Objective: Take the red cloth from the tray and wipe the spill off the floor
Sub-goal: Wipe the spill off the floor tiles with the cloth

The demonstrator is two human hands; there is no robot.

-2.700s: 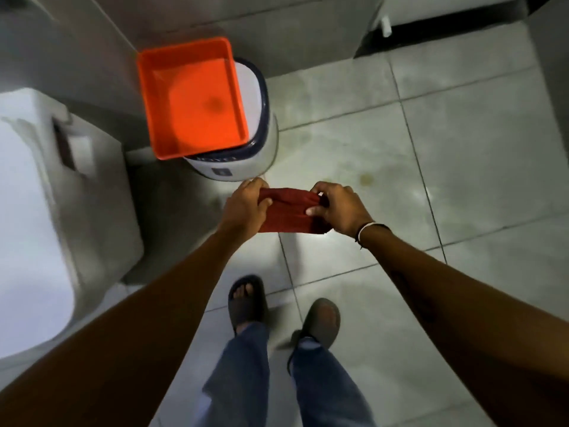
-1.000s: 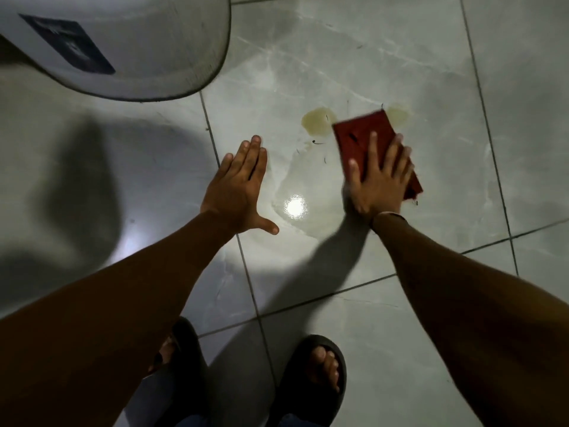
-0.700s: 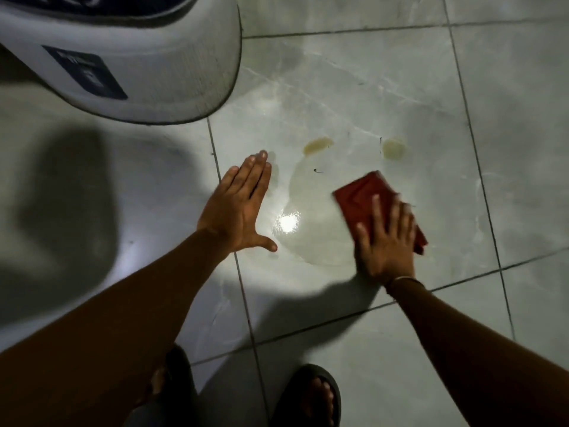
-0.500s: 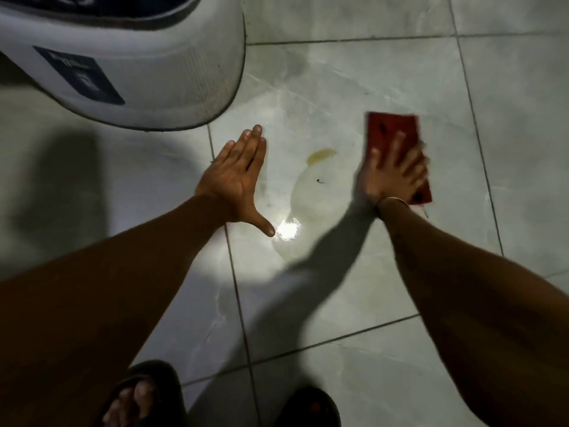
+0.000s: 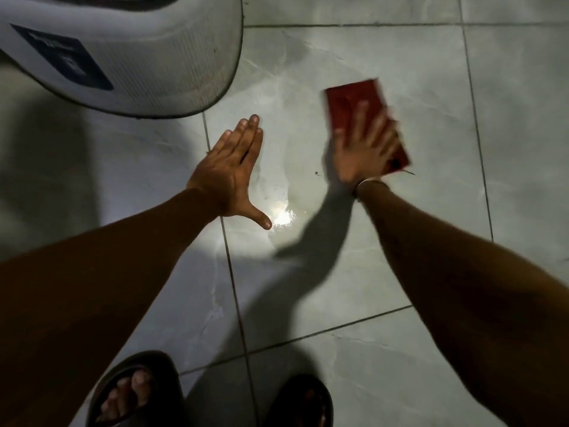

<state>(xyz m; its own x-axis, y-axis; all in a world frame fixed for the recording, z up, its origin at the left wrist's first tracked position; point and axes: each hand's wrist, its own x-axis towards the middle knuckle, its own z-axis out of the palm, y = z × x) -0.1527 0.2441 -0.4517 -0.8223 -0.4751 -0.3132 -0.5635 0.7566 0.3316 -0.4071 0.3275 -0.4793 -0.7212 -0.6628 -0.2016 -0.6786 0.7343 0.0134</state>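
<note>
The folded red cloth [image 5: 348, 101] lies flat on the pale floor tiles, and my right hand [image 5: 363, 149] presses down on it with fingers spread; both are motion-blurred. A thin wet film of the spill [image 5: 283, 167] glistens on the tile left of the cloth, with a bright light reflection near its lower edge. My left hand [image 5: 229, 177] rests flat on the floor with fingers together and thumb out, at the spill's left edge, holding nothing. The tray is out of view.
A white round appliance [image 5: 147, 57] with a dark blue label stands at the upper left, close to my left hand. My feet in dark sandals [image 5: 132, 392] are at the bottom edge. Grey tiles extend to the right and far side.
My right hand has slid the cloth back and forth across the puddle. The yellowish spots at its far edge are gone and the wet patch looks thinner. My left hand stayed planted.
</note>
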